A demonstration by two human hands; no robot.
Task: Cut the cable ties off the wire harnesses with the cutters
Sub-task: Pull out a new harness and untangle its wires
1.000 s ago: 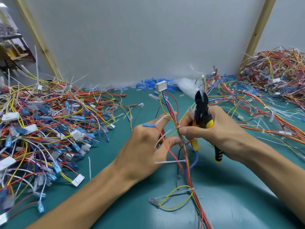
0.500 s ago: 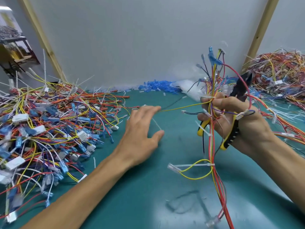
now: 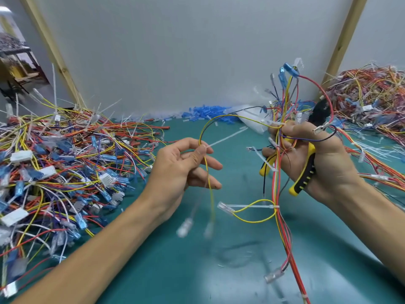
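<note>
Left hand: pinching thin yellow wire.
Right hand: gripping yellow-and-black-handled cutters, multicoloured wire harness.
Teal tabletop: tangled wire heaps at both sides.

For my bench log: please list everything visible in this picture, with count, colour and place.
bundled multicolour wire harness: one; red, orange, yellow; in right hand
thin yellow wire: one; from harness to left hand
steel cutters with yellow-black handles: one; in right hand
white plastic cable ties: several; on held harness
left heap of tangled harnesses: one; multicolour; table left
right heap of tangled harnesses: one; multicolour; far right
heap of small blue plastic pieces: one; by wall
green table mat: one; under everything
grey wall panel: one; behind
slanted wooden battens: two; light brown; beside panel
left hand: pinches yellow wire
right hand: grips cutters and harness
</note>
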